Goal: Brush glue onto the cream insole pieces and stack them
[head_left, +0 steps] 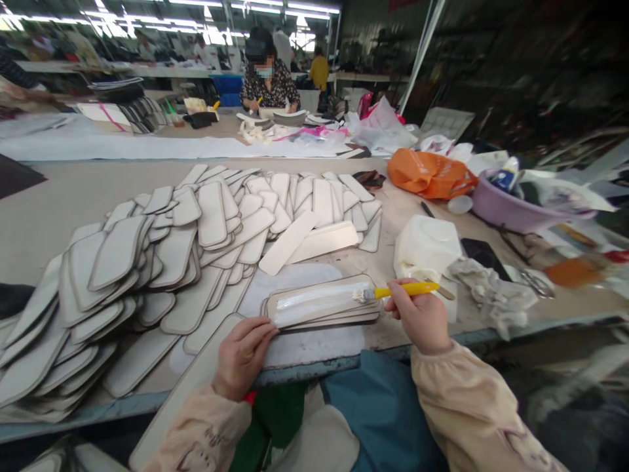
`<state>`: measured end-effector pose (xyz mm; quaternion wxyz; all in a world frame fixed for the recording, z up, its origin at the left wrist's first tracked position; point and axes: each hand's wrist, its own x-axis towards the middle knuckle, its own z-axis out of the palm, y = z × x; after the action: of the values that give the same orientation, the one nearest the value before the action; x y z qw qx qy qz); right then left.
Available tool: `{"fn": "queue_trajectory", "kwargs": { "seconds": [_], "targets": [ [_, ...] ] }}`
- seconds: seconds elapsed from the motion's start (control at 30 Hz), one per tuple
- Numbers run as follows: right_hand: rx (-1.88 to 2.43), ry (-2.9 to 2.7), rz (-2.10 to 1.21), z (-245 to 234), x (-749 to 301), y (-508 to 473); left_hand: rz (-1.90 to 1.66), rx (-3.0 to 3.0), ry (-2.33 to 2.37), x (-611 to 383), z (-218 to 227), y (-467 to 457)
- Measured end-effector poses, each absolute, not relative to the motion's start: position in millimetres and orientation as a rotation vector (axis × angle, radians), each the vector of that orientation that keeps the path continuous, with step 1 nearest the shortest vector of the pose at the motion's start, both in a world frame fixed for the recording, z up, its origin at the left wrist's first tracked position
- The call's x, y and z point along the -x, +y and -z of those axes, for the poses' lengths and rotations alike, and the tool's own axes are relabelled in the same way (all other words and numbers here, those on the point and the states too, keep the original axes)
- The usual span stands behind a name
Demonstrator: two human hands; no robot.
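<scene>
My right hand (420,318) is closed around the yellow handle of a paintbrush (403,290). The bristles touch the right part of a long, pale, round-cornered panel (319,300), where a wet white streak, looking like glue, runs along its length. Several similar panels lie beneath it in a small stack. At the stack's left end my left hand (246,354) grips the top panel's near corner, fingers together. Two plain pale strips (289,242) lie crossed just behind. Right of the stack stands a cut-open white plastic jug (426,246), with a flat stick by its opening.
Heaps of grey-edged panels (167,255) cover the table's left and middle. At right are a crumpled rag (491,292), scissors (535,282), an orange bag (430,174) and a purple basin (521,210). Across the table a masked person (270,85) works with another brush.
</scene>
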<state>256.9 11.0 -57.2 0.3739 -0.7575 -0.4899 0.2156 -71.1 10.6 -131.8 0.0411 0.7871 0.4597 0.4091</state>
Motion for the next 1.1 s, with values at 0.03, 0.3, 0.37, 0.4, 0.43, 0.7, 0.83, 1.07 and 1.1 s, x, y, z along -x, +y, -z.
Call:
{"fn": "queue_trajectory", "kwargs": {
  "seconds": [0.03,0.3,0.37,0.4,0.43,0.7,0.83,1.07,1.1],
  "targets": [
    [1.959,-1.241,-0.506,58.2,-262.4,9.1,-1.254,-2.419,1.4,71.3,132.3,11.1],
    [1.847,-1.184,-0.361,55.6,-268.2,3.3,-1.227,-2.465,1.408,73.8,134.3,10.9],
    [1.76,-1.11,-0.427,55.9,-264.0,6.4,-1.229,-2.479,1.406,74.3,134.0,10.8],
    [1.718,-1.085,-0.476,57.2,-261.4,8.4,-1.234,-2.486,1.406,74.4,133.7,10.9],
    [1.684,-1.073,-0.529,59.4,-258.7,10.7,-1.24,-2.492,1.404,74.3,133.3,11.0],
    [1.795,-1.176,-0.497,71.9,-260.0,16.8,-1.245,-2.504,1.386,72.5,131.3,13.6],
    [1.811,-1.136,-0.391,61.3,-269.1,6.6,-1.228,-2.467,1.431,68.2,124.0,9.2],
    [1.346,-1.007,-0.845,51.3,-242.8,2.2,-1.209,-2.363,1.461,63.5,119.4,6.1],
    [1.283,-0.994,-0.967,51.0,-233.8,3.5,-1.213,-2.367,1.457,63.2,119.5,6.0]
  ]
}}
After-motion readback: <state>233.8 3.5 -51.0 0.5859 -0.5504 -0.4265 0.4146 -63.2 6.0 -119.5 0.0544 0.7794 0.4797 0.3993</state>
